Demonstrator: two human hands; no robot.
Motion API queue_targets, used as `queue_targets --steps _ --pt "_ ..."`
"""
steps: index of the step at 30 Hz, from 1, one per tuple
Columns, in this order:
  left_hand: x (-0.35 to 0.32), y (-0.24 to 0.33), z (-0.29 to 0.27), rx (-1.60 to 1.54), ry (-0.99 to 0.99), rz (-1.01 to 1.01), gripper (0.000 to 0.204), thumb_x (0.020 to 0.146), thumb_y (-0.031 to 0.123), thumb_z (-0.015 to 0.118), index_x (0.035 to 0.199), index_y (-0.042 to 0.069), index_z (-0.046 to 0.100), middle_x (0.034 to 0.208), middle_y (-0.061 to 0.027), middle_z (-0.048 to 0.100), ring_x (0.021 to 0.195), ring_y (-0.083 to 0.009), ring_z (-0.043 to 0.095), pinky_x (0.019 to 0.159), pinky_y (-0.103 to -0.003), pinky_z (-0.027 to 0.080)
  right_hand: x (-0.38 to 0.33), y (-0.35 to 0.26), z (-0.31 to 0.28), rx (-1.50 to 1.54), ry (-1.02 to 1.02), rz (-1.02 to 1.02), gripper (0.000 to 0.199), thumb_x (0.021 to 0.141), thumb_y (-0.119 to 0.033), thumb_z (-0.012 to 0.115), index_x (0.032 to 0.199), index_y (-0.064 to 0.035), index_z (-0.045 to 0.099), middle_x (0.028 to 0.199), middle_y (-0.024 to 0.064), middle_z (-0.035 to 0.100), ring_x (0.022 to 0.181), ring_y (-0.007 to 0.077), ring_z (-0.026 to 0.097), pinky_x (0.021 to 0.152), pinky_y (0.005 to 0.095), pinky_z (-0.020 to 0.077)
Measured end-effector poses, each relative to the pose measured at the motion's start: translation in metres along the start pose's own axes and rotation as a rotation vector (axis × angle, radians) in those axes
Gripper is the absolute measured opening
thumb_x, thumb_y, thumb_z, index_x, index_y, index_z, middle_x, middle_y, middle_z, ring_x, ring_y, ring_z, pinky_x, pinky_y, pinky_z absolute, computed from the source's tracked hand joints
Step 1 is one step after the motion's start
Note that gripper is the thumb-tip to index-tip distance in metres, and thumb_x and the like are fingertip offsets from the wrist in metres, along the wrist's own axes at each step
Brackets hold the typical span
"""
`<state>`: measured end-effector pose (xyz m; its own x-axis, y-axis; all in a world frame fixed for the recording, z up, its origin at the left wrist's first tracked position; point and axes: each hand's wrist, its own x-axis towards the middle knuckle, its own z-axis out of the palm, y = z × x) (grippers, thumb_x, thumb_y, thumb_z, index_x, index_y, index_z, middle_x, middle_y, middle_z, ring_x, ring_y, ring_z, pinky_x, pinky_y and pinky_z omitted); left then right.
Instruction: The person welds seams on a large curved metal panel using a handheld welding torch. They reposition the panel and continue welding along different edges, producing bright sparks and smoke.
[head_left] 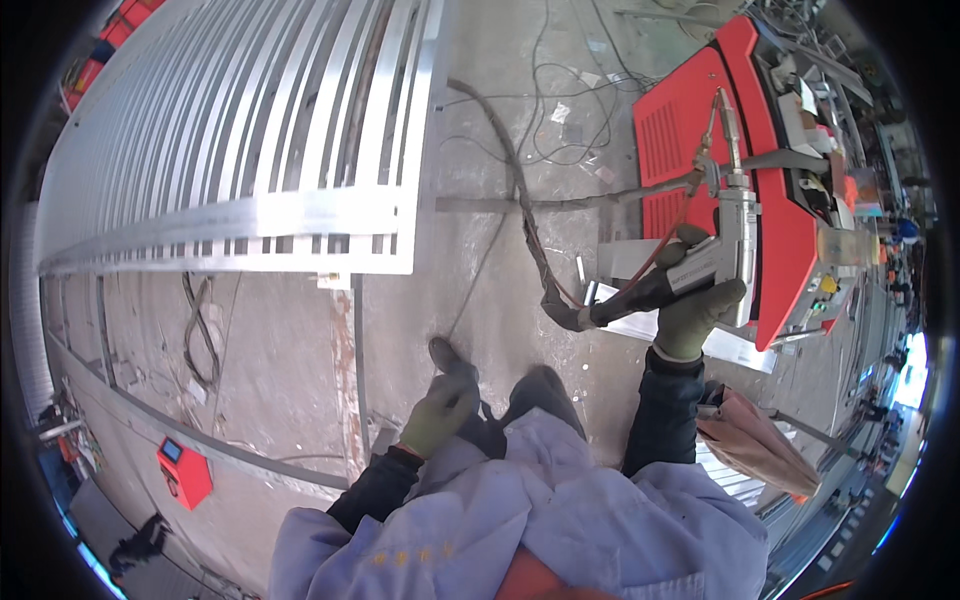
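Above the concrete floor, the gloved right hand grips a welding gun raised beside the red machine, well away from the metal grille, while the left hand hangs loosely curled and empty, so no work on the grille looks underway.

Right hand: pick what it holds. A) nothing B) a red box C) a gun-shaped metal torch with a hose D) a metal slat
C: the gloved right hand grips the handle of the gun-shaped metal torch, its hose trailing across the floor.
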<state>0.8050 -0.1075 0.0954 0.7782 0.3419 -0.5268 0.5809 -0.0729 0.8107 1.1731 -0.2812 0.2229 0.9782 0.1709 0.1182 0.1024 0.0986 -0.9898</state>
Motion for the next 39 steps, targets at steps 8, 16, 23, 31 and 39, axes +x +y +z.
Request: queue_targets --steps 8,16,23,31,39 --pt "0.122 0.15 -0.037 0.058 -0.187 0.121 0.045 0.103 0.027 0.07 0.141 0.001 0.067 0.114 -0.0179 0.078 0.107 -0.0266 0.076 0.095 -0.037 0.058 0.119 -0.048 -0.003 0.116 0.147 -0.125 0.108 0.087 -0.095 0.051 0.148 -0.0062 0.055 0.11 0.0131 0.075 0.08 0.0178 0.071 0.068 0.0309 0.0591" --pt "0.268 0.283 -0.04 -0.03 0.115 0.172 0.045 0.105 0.024 0.068 0.143 0.0 0.066 0.125 -0.0197 0.076 0.114 -0.0273 0.074 0.098 -0.037 0.056 0.357 -0.111 -0.007 0.132 0.234 -0.448 0.114 0.089 -0.098 0.038 0.143 0.0017 0.055 0.123 0.0176 0.065 0.098 0.0261 0.07 0.079 0.0376 0.0591" --pt "0.372 0.339 -0.064 0.082 0.273 0.201 0.031 0.1 0.022 0.074 0.122 0.0 0.073 0.11 -0.0159 0.079 0.103 -0.0252 0.076 0.089 -0.037 0.058 0.548 -0.235 0.045 0.147 0.311 -0.989 0.114 0.09 -0.096 0.036 0.136 0.006 0.058 0.132 0.0232 0.063 0.114 0.0309 0.067 0.097 0.045 0.0577" --pt "0.579 0.419 -0.117 -0.015 0.289 0.004 0.035 0.105 0.032 0.07 0.102 -0.003 0.073 0.086 -0.0142 0.073 0.085 -0.0167 0.069 0.077 -0.036 0.054 0.738 -0.23 0.099 0.302 0.044 -1.062 0.116 0.086 -0.098 0.038 0.134 0.005 0.059 0.13 0.0229 0.064 0.111 0.0311 0.067 0.095 0.0452 0.0581" --pt "0.773 0.559 -0.235 -0.092 0.315 0.183 0.043 0.11 0.035 0.061 0.115 -0.005 0.074 0.105 -0.0131 0.077 0.1 -0.0209 0.071 0.092 -0.035 0.054 0.942 -0.246 0.189 0.345 -0.066 -1.056 0.118 0.082 -0.101 0.04 0.131 0.004 0.06 0.127 0.0226 0.064 0.108 0.0312 0.068 0.092 0.0453 0.0584"
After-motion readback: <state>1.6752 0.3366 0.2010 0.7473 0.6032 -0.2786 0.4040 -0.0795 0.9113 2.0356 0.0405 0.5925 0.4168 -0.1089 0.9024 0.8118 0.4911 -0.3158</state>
